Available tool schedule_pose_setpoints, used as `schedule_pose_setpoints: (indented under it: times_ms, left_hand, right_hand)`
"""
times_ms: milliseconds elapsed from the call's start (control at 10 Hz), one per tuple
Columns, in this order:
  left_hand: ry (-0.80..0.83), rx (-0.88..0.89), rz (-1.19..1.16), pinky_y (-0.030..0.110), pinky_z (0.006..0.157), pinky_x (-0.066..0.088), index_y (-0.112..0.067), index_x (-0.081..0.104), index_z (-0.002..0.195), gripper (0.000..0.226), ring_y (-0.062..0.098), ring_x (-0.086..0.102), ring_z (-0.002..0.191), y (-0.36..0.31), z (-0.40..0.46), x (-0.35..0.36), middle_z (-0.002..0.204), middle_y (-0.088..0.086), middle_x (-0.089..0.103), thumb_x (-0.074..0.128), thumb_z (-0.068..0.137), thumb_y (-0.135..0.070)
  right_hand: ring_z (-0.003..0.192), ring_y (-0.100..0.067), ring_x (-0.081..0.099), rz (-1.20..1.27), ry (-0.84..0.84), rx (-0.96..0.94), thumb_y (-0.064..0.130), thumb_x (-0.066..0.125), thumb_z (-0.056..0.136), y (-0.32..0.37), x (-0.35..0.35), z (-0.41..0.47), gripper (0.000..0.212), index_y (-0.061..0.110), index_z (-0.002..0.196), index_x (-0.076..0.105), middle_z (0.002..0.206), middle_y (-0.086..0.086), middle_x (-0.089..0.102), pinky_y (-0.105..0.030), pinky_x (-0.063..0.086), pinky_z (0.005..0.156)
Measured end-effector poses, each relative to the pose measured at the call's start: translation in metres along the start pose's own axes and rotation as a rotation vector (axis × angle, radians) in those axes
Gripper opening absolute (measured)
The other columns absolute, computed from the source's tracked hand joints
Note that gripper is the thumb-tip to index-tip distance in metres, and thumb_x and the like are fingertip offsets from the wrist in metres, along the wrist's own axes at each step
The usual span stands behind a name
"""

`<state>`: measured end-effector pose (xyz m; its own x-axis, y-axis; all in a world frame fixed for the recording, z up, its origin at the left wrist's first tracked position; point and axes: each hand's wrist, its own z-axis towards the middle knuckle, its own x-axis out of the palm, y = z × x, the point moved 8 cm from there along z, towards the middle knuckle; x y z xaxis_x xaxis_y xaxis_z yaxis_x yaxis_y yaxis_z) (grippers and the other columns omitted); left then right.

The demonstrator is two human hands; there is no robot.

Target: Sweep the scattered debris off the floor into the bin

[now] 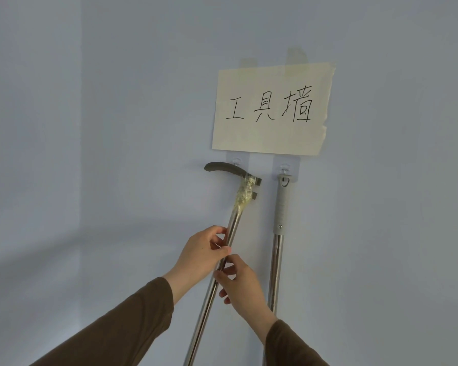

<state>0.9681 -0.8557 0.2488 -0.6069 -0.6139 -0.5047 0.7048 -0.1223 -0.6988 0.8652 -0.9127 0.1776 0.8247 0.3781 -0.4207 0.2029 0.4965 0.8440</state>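
Two long metal poles hang against a pale wall. The left pole [209, 299] is tilted, with a curved dark handle [224, 169] at its top and clear tape wrapped below it. My left hand [201, 256] grips this pole partway down. My right hand [238, 283] holds the same pole just below, fingers curled round it. The right pole [275, 260] hangs upright from a wall hook [284, 170] by its grey grip. The lower ends of both poles are out of view. No floor, debris or bin shows.
A yellowish paper sign [271, 109] with handwritten characters is taped to the wall above the hooks. A second hook [236, 162] sits behind the curved handle. A wall corner runs down the left side.
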Motion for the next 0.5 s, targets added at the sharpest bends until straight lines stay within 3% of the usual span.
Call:
schedule_pose_setpoints:
  times_ms: [500]
  left_hand:
    - [0.016, -0.054, 0.076, 0.014, 0.077, 0.044, -0.034, 0.058, 0.127, 0.039, 0.004, 0.062, 0.097, 0.025, -0.021, -0.028, 0.107, -0.013, 0.065, 0.070, 0.090, -0.036]
  right_hand:
    - [0.071, -0.009, 0.067, -0.382, -0.067, -0.085, 0.047, 0.062, 0.089, 0.019, -0.034, -0.004, 0.040, 0.032, 0.125, 0.052, 0.088, 0.010, 0.063, -0.026, 0.060, 0.067]
